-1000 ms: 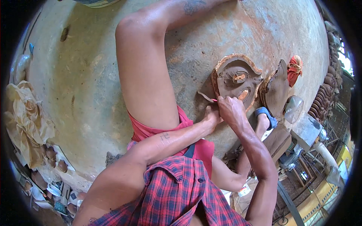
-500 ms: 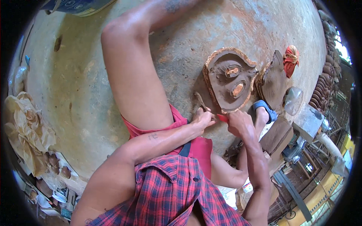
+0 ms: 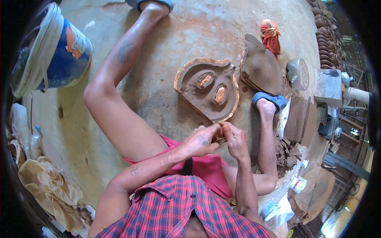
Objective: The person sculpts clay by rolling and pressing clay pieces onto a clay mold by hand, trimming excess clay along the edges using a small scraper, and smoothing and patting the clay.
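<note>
On the floor ahead lies a plaster mold [image 3: 177, 83] lined with dark brown clay, its rim pale orange and chipped. Two oval plaster lumps stand up inside it. My left hand [image 3: 203, 142] and my right hand [image 3: 235, 142] meet just below the mold's pointed near end, fingers closed and fingertips together. A bit of a small red piece [image 3: 244, 137] shows at the right hand's edge. Something thin and brownish lies between the hands, mostly hidden by the fingers.
A clay-covered slab [image 3: 262, 69] lies right of the mold, with a tied red cloth bundle [image 3: 271, 37] beyond it. A blue bucket [image 3: 65, 55] stands far left. Dark clay blocks [image 3: 297, 121] sit past my right foot. Crumpled brown paper [image 3: 45, 182] lies at lower left.
My view has shifted, bringing the bucket and left foot in. My hands, apart before, have come together. The thin curved strip sticking out of my left hand no longer shows clearly.
</note>
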`<state>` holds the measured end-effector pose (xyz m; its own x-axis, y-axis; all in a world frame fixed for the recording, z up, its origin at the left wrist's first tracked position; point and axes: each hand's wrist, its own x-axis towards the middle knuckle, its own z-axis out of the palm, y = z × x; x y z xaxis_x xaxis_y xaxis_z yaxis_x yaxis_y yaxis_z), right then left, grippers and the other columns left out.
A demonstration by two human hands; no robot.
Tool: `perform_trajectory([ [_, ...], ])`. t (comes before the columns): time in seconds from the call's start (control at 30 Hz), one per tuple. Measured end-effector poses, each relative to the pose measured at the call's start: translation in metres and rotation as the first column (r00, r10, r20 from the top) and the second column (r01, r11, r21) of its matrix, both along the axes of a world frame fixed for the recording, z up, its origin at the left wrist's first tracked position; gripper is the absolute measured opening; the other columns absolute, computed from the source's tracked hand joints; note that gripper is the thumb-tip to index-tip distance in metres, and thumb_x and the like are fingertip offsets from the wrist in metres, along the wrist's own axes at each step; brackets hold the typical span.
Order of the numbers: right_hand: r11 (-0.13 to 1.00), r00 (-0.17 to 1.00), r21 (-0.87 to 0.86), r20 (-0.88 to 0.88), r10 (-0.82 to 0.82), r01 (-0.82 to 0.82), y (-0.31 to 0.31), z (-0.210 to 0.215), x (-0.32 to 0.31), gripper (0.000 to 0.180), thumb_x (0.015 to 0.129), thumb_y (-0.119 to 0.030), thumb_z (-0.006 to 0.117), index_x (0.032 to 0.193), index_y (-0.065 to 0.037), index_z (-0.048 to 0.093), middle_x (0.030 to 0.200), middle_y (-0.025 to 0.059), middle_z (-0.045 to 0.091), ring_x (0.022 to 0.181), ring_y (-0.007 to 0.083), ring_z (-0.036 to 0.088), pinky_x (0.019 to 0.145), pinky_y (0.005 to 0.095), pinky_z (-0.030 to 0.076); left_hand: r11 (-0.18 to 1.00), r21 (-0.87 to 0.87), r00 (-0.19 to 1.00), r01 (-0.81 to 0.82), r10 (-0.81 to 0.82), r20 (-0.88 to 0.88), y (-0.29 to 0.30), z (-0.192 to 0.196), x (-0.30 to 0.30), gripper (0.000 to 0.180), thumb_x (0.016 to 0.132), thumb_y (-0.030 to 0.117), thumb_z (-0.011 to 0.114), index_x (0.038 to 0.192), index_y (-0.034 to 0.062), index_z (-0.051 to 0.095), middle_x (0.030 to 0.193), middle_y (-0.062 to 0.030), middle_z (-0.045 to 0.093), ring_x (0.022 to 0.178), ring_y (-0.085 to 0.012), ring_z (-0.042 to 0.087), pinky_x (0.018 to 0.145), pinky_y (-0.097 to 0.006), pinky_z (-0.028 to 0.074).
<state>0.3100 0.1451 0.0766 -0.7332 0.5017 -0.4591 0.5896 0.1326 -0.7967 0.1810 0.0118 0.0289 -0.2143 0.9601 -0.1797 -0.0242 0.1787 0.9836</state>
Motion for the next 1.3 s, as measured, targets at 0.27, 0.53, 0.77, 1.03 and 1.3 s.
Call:
perform_trajectory([
  [0.27, 0.772, 0.777, 0.221, -0.404, -0.483, 0.596, -0.003, 0.003, 0.036, 0.024, 0.104, -0.016, 0.07, 0.118, 0.003, 0.072, 0.096, 0.0037, 0.073, 0.083, 0.0088, 0.064, 0.071, 0.0264, 0.054, 0.939, 0.243, 0.969, -0.244, 0.224, 0.106, 0.054, 0.034, 0.038, 0.032, 0.088, -0.004, 0.071, 0.119, -0.0018, 0.065, 0.117, -0.0104, 0.069, 0.113, -0.0182, 0.07, 0.09, -0.034, 0.062],
  [0.53, -0.218, 0.544, 0.777, -0.582, -0.604, 0.591, 0.115, 0.089, 0.232, 0.025, 0.103, -0.023, 0.069, 0.112, -0.001, 0.076, 0.108, 0.0143, 0.077, 0.097, 0.0286, 0.074, 0.087, 0.042, 0.058, 0.877, 0.014, 0.867, -0.48, 0.477, -0.143, 0.059, -0.015, -0.065, 0.056, 0.091, 0.011, 0.075, 0.143, 0.0022, 0.058, 0.131, -0.0158, 0.068, 0.12, -0.0257, 0.067, 0.1, -0.035, 0.056],
  [0.77, -0.454, 0.718, 0.89, -0.344, -0.605, 0.045, 0.148, 0.026, 0.287, 0.04, 0.108, -0.036, 0.058, 0.119, 0.001, 0.071, 0.117, 0.0225, 0.074, 0.108, 0.0427, 0.07, 0.095, 0.0495, 0.054, 0.737, -0.195, 0.706, -0.647, 0.482, -0.518, 0.031, -0.083, -0.156, 0.063, 0.096, 0.037, 0.076, 0.148, 0.0072, 0.056, 0.128, -0.0134, 0.069, 0.114, -0.0263, 0.068, 0.103, -0.047, 0.052],
  [1.03, 0.777, 0.817, -0.251, 0.163, -0.553, 0.577, -0.003, -0.109, 0.047, 0.061, 0.111, -0.056, 0.044, 0.146, -0.007, 0.05, 0.096, 0.0214, 0.073, 0.067, 0.0229, 0.075, 0.053, 0.0316, 0.059, 0.724, -0.473, 0.849, -0.502, 0.515, -0.113, 0.034, -0.114, -0.16, 0.053, 0.108, 0.054, 0.049, 0.133, 0.0106, 0.067, 0.114, -0.0091, 0.072, 0.092, -0.023, 0.07, 0.075, -0.047, 0.063],
  [1.3, 0.701, 0.741, -0.402, -0.078, -0.667, 0.589, -0.009, -0.171, 0.015, 0.04, 0.115, -0.036, 0.041, 0.121, 0.001, 0.055, 0.093, 0.0166, 0.073, 0.069, 0.0216, 0.075, 0.054, 0.0315, 0.061, 0.642, -0.528, 0.737, -0.557, 0.674, 0.041, 0.021, -0.121, -0.131, 0.05, 0.109, 0.049, 0.054, 0.129, 0.0061, 0.07, 0.111, -0.0118, 0.075, 0.094, -0.0258, 0.074, 0.073, -0.047, 0.064],
])
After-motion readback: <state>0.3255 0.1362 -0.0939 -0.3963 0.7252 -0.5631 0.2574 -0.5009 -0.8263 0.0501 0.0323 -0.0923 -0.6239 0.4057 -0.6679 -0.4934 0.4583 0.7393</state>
